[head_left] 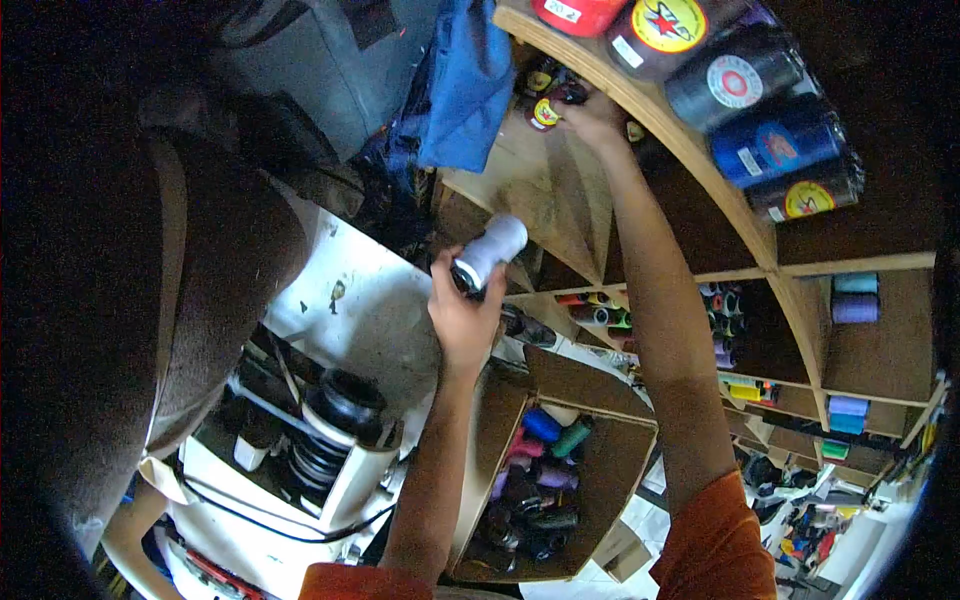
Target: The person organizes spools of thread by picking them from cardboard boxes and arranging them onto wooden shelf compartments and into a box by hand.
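My left hand [465, 315] is wrapped around the lower end of a pale lavender-white thread spool [495, 248], held tilted in front of the shelving. My right hand [597, 122] reaches into an upper wooden compartment, its fingers closed at a dark thread spool [545, 113] with a yellow round label. The far side of those fingers is hidden. Another dark spool [539, 80] with a similar label lies just behind it.
Large labelled spools [775, 152] line the curved shelf edge [690, 150]. Lower compartments hold colored spools [850, 410]. An open cardboard box [625, 480] contains several more. Blue cloth [460, 90] hangs near the compartment. A white machine [270, 515] stands lower left; another person's arm [135, 530] shows beside it.
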`<state>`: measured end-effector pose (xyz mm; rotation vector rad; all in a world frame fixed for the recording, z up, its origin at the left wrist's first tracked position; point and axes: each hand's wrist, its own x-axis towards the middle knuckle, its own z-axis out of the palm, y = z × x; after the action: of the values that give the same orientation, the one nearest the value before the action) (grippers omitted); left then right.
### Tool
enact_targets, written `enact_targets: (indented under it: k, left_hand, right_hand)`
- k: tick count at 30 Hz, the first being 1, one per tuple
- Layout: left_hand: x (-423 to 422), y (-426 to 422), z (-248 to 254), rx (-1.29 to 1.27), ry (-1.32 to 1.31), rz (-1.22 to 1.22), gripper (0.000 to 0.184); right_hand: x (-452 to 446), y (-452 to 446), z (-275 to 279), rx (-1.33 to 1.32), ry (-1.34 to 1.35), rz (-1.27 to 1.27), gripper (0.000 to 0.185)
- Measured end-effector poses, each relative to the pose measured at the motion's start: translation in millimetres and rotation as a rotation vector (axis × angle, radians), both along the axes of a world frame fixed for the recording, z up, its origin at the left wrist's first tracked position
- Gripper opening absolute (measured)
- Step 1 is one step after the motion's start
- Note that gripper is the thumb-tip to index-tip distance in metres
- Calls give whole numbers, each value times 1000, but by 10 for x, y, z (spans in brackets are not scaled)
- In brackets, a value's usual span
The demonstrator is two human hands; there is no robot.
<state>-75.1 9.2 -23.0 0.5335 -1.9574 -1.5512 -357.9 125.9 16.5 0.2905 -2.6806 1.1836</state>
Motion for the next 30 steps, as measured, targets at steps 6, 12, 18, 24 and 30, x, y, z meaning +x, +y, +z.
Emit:
enact_targets:
  k: [6,12,18,24,30]
  left_hand:
    - [2,51,20,-3,-77,-27,48]
    - [-2,38,15,-61,-45,-38,49]
    - [-14,39,-47,-61,-21,-52,51]
    - [0,40,44,-13,-86,-77,53]
    - [-6,25,12,-95,-44,-50,55]
  right_hand:
    - [-414,-265,-72,472,189,22,71]
    - [-532,-383,-209,250,152,10,68]
    - [-628,-380,-243,243,264,48,63]
    - [-84,-276,-51,297,99,-44,52]
    - [1608,238,97,-17,-489,889,57]
